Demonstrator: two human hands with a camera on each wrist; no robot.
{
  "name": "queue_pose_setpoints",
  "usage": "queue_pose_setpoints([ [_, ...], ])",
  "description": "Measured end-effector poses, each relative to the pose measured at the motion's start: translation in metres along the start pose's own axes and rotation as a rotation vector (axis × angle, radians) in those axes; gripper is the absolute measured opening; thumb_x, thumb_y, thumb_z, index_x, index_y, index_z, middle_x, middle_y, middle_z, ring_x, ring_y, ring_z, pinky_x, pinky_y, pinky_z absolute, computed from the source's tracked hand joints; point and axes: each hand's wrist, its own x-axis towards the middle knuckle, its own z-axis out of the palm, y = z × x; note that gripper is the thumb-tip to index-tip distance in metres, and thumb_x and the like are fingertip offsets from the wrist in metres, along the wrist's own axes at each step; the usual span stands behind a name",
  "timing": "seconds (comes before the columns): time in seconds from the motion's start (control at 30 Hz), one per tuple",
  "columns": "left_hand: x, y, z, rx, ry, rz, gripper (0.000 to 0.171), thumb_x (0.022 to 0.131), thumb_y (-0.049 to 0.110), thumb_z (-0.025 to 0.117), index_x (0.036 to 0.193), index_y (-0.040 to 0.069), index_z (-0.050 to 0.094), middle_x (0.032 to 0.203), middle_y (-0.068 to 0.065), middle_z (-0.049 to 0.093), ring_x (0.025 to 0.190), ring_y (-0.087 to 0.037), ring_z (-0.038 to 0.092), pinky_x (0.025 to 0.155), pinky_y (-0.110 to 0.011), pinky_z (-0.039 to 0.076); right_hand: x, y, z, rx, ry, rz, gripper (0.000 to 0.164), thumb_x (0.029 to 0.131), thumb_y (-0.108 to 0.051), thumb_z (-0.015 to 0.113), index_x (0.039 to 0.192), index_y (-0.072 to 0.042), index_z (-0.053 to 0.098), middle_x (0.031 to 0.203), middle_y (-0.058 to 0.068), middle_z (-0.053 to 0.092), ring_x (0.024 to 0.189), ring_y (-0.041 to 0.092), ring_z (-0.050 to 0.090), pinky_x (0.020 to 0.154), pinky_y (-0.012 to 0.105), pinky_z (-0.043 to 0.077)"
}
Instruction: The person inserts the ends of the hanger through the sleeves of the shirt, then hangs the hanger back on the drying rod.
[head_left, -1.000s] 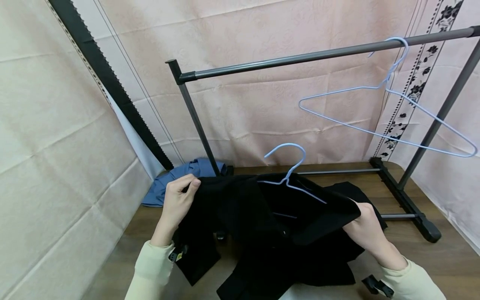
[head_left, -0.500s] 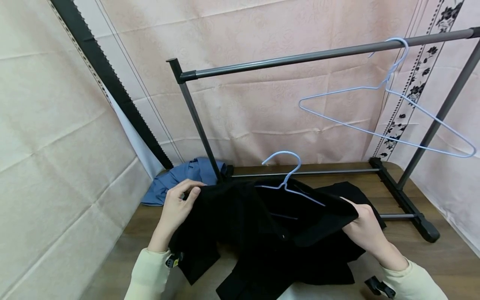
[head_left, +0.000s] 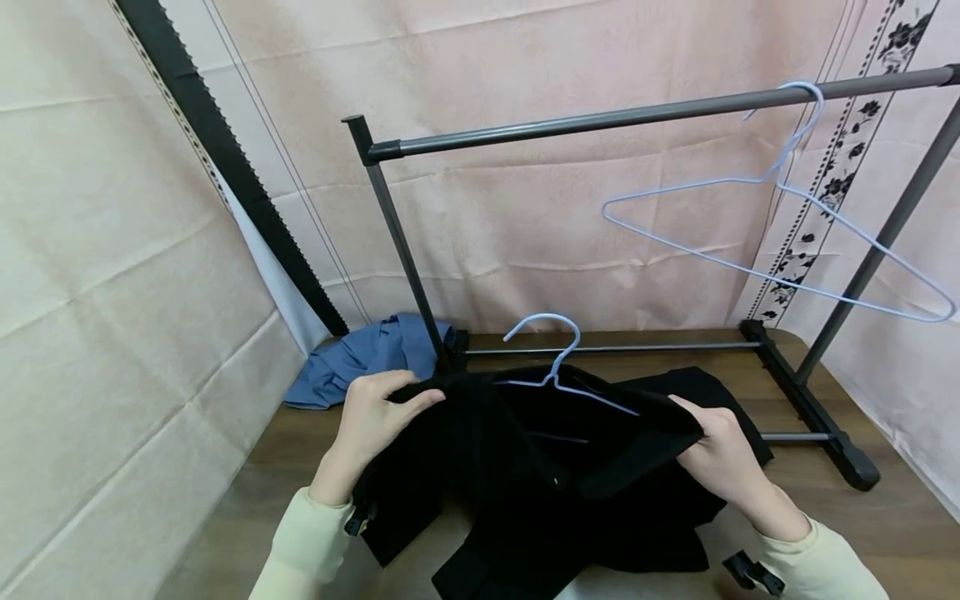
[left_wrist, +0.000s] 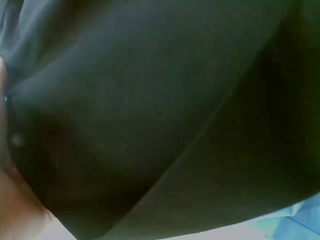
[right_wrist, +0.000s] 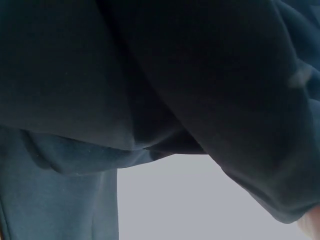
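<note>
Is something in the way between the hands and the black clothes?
No, nothing that shows: the left hand and the right hand both touch the black clothes directly, one at each side.

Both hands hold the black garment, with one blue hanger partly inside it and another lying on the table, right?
Not quite: the other hanger hangs from the rail, as the head view shows. The left hand and right hand hold the black garment, the first hanger partly inside.
</note>
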Motion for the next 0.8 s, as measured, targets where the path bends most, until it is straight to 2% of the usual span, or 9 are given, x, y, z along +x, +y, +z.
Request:
queue_pose_setpoints([
  [0.07,-0.002,-0.003,0.002,-0.023,0.045,0.023,0.06,0.092,0.054,0.066,0.057,0.016,0.035,0.056,0.009,0.024,0.051,-0.001,0.019,0.048,-0.019,0.023,0.001,-0.001,0.0,-0.017,-0.018,0.014,0.024,0.105,-0.033,0.055,0.091,-0.016,0.065,0.067,-0.014,0.046,0.058,-0.006,0.039,0.053,0.016,0.035],
  [0.13,-0.003,-0.006,0.004,-0.064,0.081,0.063,0.065,0.093,0.051,0.067,0.06,0.016,0.023,0.059,0.006,0.014,0.056,-0.001,0.009,0.049,-0.02,0.014,0.001,-0.002,0.0,-0.031,-0.035,0.022,0.021,0.105,-0.032,0.057,0.092,-0.017,0.065,0.069,-0.014,0.048,0.06,-0.006,0.04,0.054,0.016,0.035],
  [0.2,-0.003,-0.007,0.004,-0.108,0.121,0.108,0.065,0.093,0.046,0.069,0.059,0.015,0.022,0.058,0.005,0.013,0.056,0.0,0.009,0.049,-0.019,0.013,0.002,-0.003,-0.001,-0.035,-0.051,0.023,0.014,0.103,-0.028,0.062,0.094,-0.017,0.065,0.072,-0.013,0.052,0.061,-0.005,0.042,0.056,0.016,0.037],
  [0.27,-0.002,-0.008,0.003,-0.147,0.174,0.151,0.066,0.093,0.041,0.072,0.059,0.014,0.022,0.057,0.004,0.014,0.056,-0.001,0.008,0.049,-0.019,0.012,0.002,-0.004,-0.002,-0.039,-0.078,0.046,0.005,0.098,-0.018,0.07,0.102,-0.017,0.068,0.081,-0.012,0.062,0.067,-0.003,0.051,0.062,0.016,0.042],
  [0.33,-0.001,-0.009,0.001,-0.174,0.222,0.185,0.067,0.092,0.038,0.074,0.059,0.013,0.021,0.057,0.002,0.014,0.056,-0.002,0.008,0.049,-0.019,0.011,0.002,-0.006,-0.006,-0.03,-0.107,0.086,0.025,0.089,-0.002,0.076,0.108,-0.017,0.069,0.093,-0.009,0.068,0.075,-0.001,0.058,0.068,0.015,0.045],
  [0.43,-0.001,-0.01,-0.004,-0.195,0.278,0.223,0.068,0.091,0.038,0.075,0.059,0.013,0.02,0.057,0.002,0.013,0.056,-0.004,0.007,0.048,-0.019,0.01,0.002,-0.009,-0.014,-0.032,-0.143,0.185,0.047,0.079,0.01,0.079,0.115,-0.02,0.071,0.109,-0.009,0.071,0.092,0.001,0.064,0.078,0.015,0.047],
  [0.57,-0.002,-0.012,-0.009,-0.209,0.32,0.222,0.07,0.09,0.038,0.076,0.059,0.012,0.019,0.059,0.001,0.012,0.057,-0.005,0.006,0.049,-0.019,0.009,0.001,-0.012,-0.025,-0.016,-0.18,0.29,0.044,0.084,0.009,0.075,0.119,-0.019,0.071,0.113,-0.009,0.07,0.101,0.002,0.064,0.084,0.014,0.046],
  [0.67,-0.001,-0.012,-0.012,-0.212,0.35,0.205,0.071,0.089,0.038,0.076,0.059,0.011,0.019,0.06,0.001,0.011,0.058,-0.006,0.006,0.05,-0.019,0.008,0.0,-0.011,-0.031,-0.007,-0.191,0.34,0.038,0.091,0.006,0.069,0.121,-0.017,0.071,0.113,-0.01,0.07,0.093,0.004,0.064,0.078,0.014,0.046],
  [0.8,0.0,-0.011,-0.014,-0.213,0.368,0.198,0.071,0.089,0.039,0.076,0.058,0.011,0.019,0.059,0.001,0.011,0.057,-0.006,0.005,0.051,-0.019,0.008,-0.004,-0.008,-0.034,-0.024,-0.161,0.369,0.033,0.096,0.005,0.064,0.12,-0.015,0.073,0.112,-0.014,0.07,0.085,0.002,0.061,0.074,0.014,0.046],
])
